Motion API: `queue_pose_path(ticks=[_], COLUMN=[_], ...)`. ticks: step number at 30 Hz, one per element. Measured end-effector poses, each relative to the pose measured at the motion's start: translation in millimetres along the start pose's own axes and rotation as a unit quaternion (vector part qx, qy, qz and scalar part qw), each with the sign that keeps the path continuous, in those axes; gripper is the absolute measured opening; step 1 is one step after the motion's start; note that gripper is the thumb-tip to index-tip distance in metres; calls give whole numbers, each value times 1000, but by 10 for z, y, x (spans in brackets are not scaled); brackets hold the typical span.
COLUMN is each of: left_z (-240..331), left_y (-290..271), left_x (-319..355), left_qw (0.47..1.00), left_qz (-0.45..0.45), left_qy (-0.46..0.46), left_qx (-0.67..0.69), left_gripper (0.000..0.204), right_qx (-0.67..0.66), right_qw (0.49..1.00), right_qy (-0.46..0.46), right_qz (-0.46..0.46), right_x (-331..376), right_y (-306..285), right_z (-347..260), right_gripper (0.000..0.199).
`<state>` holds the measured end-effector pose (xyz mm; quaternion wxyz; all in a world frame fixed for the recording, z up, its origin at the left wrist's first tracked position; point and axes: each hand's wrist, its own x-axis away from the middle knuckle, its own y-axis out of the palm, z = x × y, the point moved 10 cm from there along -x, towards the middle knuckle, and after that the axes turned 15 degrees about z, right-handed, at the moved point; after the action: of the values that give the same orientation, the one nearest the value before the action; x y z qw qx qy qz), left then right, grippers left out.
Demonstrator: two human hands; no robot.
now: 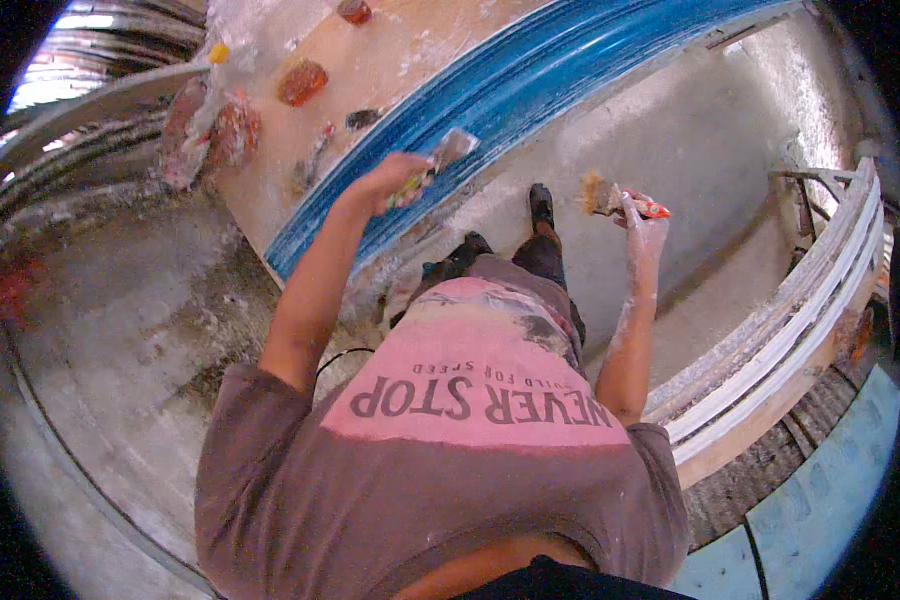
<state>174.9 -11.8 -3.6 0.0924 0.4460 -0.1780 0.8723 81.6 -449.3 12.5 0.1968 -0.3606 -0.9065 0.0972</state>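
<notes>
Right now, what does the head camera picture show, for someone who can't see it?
A person's left hand presses a scraper against a long blue board, while the right hand holds a paintbrush. Dusty grey floor lies below.

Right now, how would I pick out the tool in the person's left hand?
Find the long blue moulded panel running diagonally across the floor. At its lower edge the left hand holds a putty knife. Its flat grey blade sets it apart from the bristled brush in the right hand.
</notes>
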Motion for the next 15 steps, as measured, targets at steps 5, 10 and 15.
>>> queue_pose_path(ticks=[5,10,15], left_z=[253,-150,449], left_y=[97,-80,150], left_x=[-67,18,88], left_qw=[998,999,994], left_qz=[9,25,44], left_qy=[10,28,92], left_qx=[59,-25,36], left_gripper=[25,24,22], right_qx=[-27,-16,-21], right_qw=[999,1000,997], right_qy=[-26,-1,-73], right_qz=[16,10,-14], right_x=[-256,-353,-6], right_y=[-122,-210,233], right_z=[-126,-15,-417], right_gripper=[29,29,25])
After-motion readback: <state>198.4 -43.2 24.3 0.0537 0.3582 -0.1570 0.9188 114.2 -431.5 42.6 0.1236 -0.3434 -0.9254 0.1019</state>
